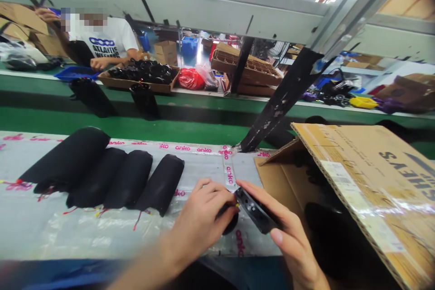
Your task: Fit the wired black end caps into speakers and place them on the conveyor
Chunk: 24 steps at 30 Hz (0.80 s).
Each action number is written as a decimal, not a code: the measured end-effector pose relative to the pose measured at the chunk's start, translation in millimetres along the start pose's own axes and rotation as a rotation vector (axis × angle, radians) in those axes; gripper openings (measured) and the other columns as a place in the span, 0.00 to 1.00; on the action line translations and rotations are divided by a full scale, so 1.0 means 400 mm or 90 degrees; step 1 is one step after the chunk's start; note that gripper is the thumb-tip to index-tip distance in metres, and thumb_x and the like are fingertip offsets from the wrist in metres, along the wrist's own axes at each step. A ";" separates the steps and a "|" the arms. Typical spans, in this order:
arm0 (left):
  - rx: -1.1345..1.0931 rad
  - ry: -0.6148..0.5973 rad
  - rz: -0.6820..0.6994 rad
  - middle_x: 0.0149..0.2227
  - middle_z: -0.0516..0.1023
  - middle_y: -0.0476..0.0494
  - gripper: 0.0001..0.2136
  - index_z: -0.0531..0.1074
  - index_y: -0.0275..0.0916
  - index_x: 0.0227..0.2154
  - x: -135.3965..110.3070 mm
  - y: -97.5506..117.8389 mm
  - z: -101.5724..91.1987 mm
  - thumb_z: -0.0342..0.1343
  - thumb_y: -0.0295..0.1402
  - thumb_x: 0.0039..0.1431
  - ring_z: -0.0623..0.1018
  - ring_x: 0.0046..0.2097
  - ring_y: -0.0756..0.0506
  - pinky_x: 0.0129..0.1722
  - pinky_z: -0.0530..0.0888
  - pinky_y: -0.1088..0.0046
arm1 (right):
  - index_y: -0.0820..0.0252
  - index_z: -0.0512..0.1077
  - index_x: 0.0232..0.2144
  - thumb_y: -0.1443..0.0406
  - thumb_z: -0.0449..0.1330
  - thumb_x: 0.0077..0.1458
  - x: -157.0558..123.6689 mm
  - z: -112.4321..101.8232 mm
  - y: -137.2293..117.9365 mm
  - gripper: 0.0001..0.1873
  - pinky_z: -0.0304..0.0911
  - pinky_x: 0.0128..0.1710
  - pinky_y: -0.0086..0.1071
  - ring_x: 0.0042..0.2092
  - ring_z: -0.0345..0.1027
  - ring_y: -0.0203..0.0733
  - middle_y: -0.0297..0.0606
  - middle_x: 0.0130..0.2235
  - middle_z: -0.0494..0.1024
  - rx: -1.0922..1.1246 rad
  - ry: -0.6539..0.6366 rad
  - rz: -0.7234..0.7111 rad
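Observation:
In the head view, my right hand (294, 240) grips a flat black plastic part (254, 210) by its edges, its moulded inner side turned to the left. My left hand (204, 210) is closed right beside it, fingertips pinched near a small yellow connector (237, 205) at the part's edge. A dark rounded piece (231, 224) shows under the left fingers, mostly covered by them. To the left, several black fabric-covered cylinders, one nearest my hand (165, 181), lie in a slanted row with thin red and yellow wires (137, 219) coming from their near ends.
An open cardboard box (370, 190) with dark things inside stands at the right. A black-wrapped post (278, 99) rises behind the taped worktop (68, 240). Beyond, a green conveyor (190, 122) carries upright black cylinders (144, 99). A co-worker (112, 41) sits across, near a box of black parts (142, 72).

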<state>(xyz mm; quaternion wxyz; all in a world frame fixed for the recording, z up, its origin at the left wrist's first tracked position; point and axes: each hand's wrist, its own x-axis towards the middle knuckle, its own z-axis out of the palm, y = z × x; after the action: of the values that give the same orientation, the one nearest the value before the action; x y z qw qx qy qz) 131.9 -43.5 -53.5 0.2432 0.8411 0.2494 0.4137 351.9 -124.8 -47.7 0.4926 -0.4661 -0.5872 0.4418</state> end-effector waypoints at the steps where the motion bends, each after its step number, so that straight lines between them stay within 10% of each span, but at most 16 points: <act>1: -0.008 0.016 -0.012 0.39 0.84 0.49 0.05 0.74 0.40 0.42 -0.004 0.001 0.000 0.61 0.24 0.72 0.82 0.42 0.45 0.51 0.72 0.63 | 0.46 0.74 0.69 0.42 0.60 0.67 -0.002 0.003 0.000 0.35 0.51 0.77 0.56 0.75 0.62 0.64 0.40 0.73 0.73 -0.003 0.001 0.009; 13: -0.064 0.133 0.047 0.46 0.85 0.41 0.11 0.75 0.39 0.41 -0.046 0.002 -0.001 0.60 0.16 0.62 0.83 0.50 0.43 0.52 0.77 0.64 | 0.47 0.74 0.68 0.46 0.63 0.67 -0.060 0.073 0.063 0.33 0.62 0.73 0.52 0.72 0.67 0.61 0.42 0.72 0.74 0.177 0.114 0.066; 24: -0.043 -0.165 0.221 0.39 0.88 0.47 0.04 0.75 0.39 0.41 0.028 -0.017 -0.103 0.59 0.24 0.74 0.83 0.47 0.44 0.49 0.73 0.65 | 0.50 0.73 0.69 0.47 0.62 0.69 -0.074 0.083 0.088 0.32 0.56 0.75 0.60 0.72 0.67 0.65 0.46 0.72 0.73 0.216 0.130 0.083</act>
<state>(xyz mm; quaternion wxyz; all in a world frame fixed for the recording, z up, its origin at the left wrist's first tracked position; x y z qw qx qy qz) 102.9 -23.0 -29.0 0.2266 0.9090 0.0533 0.3456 325.4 -149.6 -91.1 0.5912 -0.4562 -0.4199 0.5158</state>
